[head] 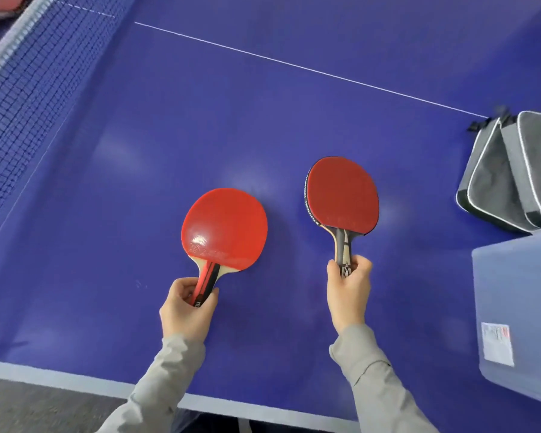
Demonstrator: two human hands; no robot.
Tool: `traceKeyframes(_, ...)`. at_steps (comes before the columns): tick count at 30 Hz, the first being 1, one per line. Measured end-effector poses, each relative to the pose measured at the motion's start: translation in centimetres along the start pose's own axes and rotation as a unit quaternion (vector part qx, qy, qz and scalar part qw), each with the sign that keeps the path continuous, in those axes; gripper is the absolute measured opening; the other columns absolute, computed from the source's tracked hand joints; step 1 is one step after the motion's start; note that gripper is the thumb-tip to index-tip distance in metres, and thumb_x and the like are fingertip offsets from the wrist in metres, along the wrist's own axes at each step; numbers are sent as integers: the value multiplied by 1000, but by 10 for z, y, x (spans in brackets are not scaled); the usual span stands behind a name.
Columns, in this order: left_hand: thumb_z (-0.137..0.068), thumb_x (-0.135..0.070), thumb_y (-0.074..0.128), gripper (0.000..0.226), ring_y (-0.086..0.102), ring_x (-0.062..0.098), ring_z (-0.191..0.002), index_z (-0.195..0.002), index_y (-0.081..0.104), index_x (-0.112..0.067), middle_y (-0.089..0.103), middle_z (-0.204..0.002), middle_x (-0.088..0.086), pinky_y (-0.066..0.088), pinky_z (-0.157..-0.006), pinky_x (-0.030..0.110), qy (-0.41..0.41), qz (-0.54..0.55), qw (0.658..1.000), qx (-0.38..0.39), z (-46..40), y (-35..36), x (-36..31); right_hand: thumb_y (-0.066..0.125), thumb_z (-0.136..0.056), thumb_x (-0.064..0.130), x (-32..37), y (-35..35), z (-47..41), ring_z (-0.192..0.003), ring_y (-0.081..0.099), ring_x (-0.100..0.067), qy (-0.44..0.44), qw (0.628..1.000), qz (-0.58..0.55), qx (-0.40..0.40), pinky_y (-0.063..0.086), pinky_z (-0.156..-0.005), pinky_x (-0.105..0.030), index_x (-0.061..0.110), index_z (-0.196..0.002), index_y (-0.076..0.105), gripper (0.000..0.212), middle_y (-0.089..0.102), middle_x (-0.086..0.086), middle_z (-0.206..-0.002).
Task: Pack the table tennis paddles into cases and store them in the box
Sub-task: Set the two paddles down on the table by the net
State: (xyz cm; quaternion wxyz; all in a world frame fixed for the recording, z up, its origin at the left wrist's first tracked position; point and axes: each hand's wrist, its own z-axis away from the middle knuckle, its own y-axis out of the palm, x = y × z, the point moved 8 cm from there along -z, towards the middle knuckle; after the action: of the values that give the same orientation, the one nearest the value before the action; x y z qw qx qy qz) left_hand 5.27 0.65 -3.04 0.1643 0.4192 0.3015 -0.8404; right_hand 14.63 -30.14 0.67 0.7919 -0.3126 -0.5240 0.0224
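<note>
I hold two red table tennis paddles over the blue table (263, 120). My left hand (186, 306) grips the red-and-black handle of the left paddle (225, 228), whose bright red face points up. My right hand (349, 293) pinches the dark handle end of the right paddle (342, 196), which has a darker red face and a black edge tape. Two grey paddle cases (509, 173) with white piping lie overlapping at the right edge. A translucent plastic box (519, 307) with a white label stands at the near right.
The black net (28, 73) with its white top band runs along the far left. A white centre line crosses the table behind the paddles. The table's near edge lies just in front of my sleeves.
</note>
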Motion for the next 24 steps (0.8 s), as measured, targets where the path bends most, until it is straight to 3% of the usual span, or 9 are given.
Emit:
traceKeyframes(3,-71,-23,74,24,55,4,-61,-74,56,-37,62,-70,-12,41,-53,17,-4,-6,999,34,4,14,2,61,-87,14,-12,-2,36,-70,55,-10,23,1000,-10,-6,40,-56,-18,13,-98,42,21,56,6,-83)
traceKeyframes(7,-70,-24,76,28,59,-3,-69,-82,54,-37,64,-77,-13,43,-60,16,18,-40,993,106,3,31,0,62,-86,13,-24,0,73,-71,56,-12,39,999,-15,-14,39,-56,-16,13,-99,42,23,57,2,-83)
traceKeyframes(12,-70,-9,79,45,65,17,-88,-101,54,-28,66,-95,-3,54,-79,32,40,-56,967,247,-2,40,2,62,-87,13,-28,11,103,-69,56,-11,54,998,-21,-7,40,-55,-17,14,-99,42,24,57,2,-84)
traceKeyframes(16,-70,3,77,53,66,23,-95,-108,53,-25,65,-100,3,54,-84,34,39,-33,940,338,-3,42,-2,63,-86,15,-15,28,114,-71,56,-11,45,999,-30,-2,42,-55,-14,16,-100,43,24,57,3,-84)
traceKeyframes(21,-71,11,72,65,61,24,-109,-125,48,-16,61,-117,9,46,-100,37,27,-26,906,421,-4,42,-1,63,-85,18,11,61,123,-80,57,-22,21,999,-36,22,49,-67,-35,16,-100,44,24,58,-5,-91)
traceKeyframes(24,-72,14,70,71,60,20,-110,-132,44,-13,61,-117,6,50,-93,31,24,-24,890,454,-5,40,1,63,-85,18,23,82,128,-84,57,-23,8,999,-33,30,49,-72,-37,18,-98,43,24,58,-5,-93)
